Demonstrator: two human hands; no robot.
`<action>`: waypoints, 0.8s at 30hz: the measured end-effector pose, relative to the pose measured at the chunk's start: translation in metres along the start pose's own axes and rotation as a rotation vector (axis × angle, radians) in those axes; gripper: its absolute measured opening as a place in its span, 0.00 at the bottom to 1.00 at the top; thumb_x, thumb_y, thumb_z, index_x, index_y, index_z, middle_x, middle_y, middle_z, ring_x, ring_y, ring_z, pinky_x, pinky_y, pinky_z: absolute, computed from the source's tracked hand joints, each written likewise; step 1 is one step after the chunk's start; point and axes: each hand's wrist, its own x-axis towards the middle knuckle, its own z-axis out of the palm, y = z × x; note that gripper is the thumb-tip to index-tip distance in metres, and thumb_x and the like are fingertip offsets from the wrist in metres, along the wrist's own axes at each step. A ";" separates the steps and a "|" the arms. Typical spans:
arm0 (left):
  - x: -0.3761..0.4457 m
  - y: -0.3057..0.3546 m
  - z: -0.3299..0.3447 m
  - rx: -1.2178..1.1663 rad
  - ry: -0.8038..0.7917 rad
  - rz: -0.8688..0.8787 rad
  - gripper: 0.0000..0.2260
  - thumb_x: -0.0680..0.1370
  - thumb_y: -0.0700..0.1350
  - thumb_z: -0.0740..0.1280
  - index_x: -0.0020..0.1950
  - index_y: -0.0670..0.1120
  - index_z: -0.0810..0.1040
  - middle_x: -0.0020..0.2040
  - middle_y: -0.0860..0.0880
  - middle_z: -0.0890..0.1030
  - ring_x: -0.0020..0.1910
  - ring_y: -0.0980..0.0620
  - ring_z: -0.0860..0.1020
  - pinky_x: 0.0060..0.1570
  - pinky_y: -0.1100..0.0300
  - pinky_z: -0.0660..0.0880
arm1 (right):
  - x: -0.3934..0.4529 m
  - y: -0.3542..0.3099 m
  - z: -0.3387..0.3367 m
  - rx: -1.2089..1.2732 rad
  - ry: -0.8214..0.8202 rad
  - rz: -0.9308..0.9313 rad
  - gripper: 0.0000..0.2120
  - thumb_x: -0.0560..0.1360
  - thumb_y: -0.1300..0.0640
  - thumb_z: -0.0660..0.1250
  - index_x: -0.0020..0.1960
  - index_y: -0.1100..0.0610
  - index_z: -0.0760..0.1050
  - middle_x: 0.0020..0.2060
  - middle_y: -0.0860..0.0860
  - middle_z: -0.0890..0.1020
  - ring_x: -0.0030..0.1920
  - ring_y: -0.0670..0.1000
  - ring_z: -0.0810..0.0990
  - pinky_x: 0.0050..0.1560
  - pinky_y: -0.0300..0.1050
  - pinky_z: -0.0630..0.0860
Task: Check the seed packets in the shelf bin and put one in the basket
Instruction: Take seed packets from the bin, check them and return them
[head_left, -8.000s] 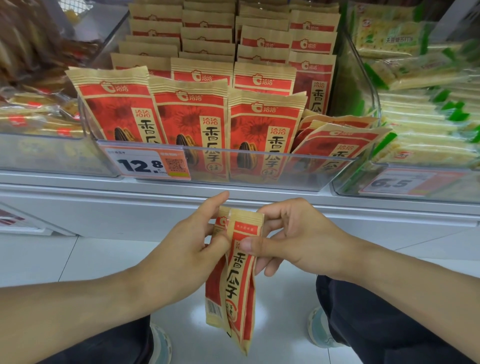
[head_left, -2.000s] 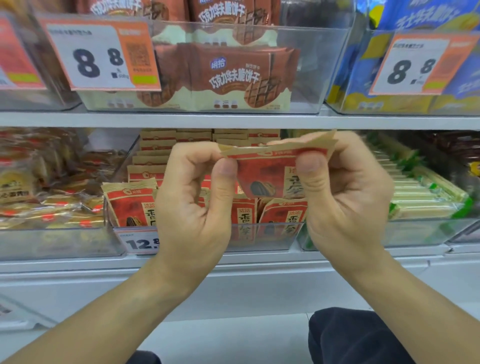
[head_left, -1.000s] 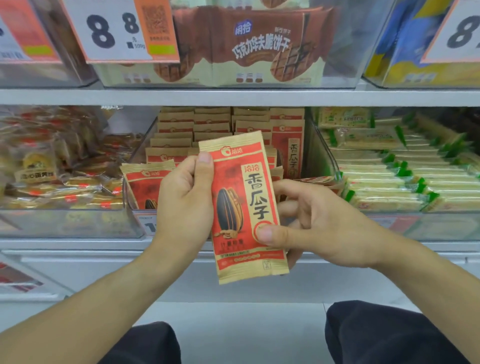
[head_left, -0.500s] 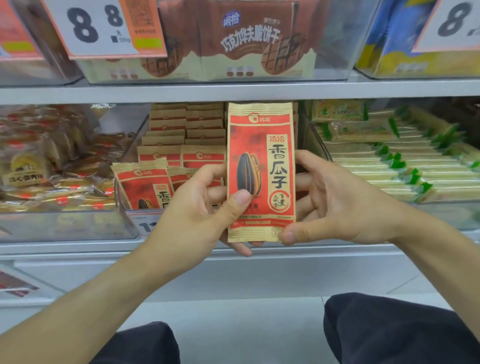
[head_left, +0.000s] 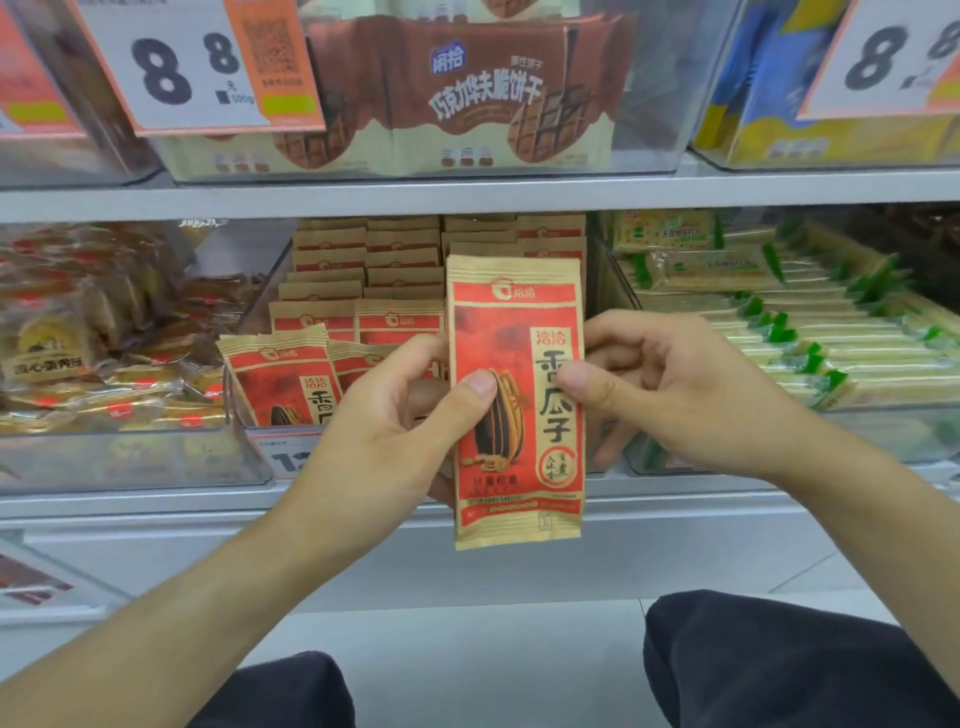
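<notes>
Red and kraft-brown, the packet (head_left: 517, 400) stands upright in front of the shelf, face toward the camera, held between both hands. The left hand (head_left: 395, 431) pinches its left edge, thumb on the printed front and fingers curled behind; the right hand (head_left: 670, 395) pinches the right edge the same way. To check it well, I would keep the pinches light and near the edges so the print stays uncovered and the film does not crease, then turn it over for the back before choosing. No basket shows in this view, so that placing is yet to come.

Behind the packet, the clear bin (head_left: 249, 415) holds rows of the same red packets standing on end. The bin to its right (head_left: 883, 436) holds green-and-cream bars laid flat; the one to its left (head_left: 130, 457) holds loose wrapped snacks. On the shelf above, a bin (head_left: 649, 130) holds brown wafer packs.
</notes>
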 end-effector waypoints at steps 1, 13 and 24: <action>-0.002 0.001 0.002 -0.002 -0.023 0.010 0.14 0.76 0.54 0.62 0.61 0.55 0.76 0.44 0.49 0.87 0.37 0.46 0.86 0.28 0.56 0.80 | 0.001 0.001 0.000 0.018 0.035 -0.012 0.21 0.70 0.46 0.71 0.58 0.56 0.78 0.44 0.56 0.87 0.40 0.58 0.88 0.36 0.62 0.84; -0.005 -0.004 0.005 0.007 -0.149 0.078 0.18 0.78 0.61 0.57 0.66 0.62 0.74 0.50 0.51 0.86 0.46 0.50 0.86 0.38 0.61 0.81 | -0.003 0.002 0.006 0.015 -0.027 0.048 0.17 0.71 0.50 0.72 0.56 0.57 0.79 0.41 0.58 0.86 0.39 0.58 0.88 0.37 0.57 0.86; 0.000 -0.013 0.011 0.082 -0.175 0.098 0.25 0.76 0.64 0.63 0.73 0.66 0.67 0.58 0.49 0.81 0.56 0.50 0.83 0.52 0.57 0.81 | -0.007 0.000 0.024 0.091 -0.269 0.037 0.26 0.79 0.33 0.55 0.69 0.48 0.72 0.52 0.55 0.86 0.51 0.58 0.87 0.48 0.63 0.84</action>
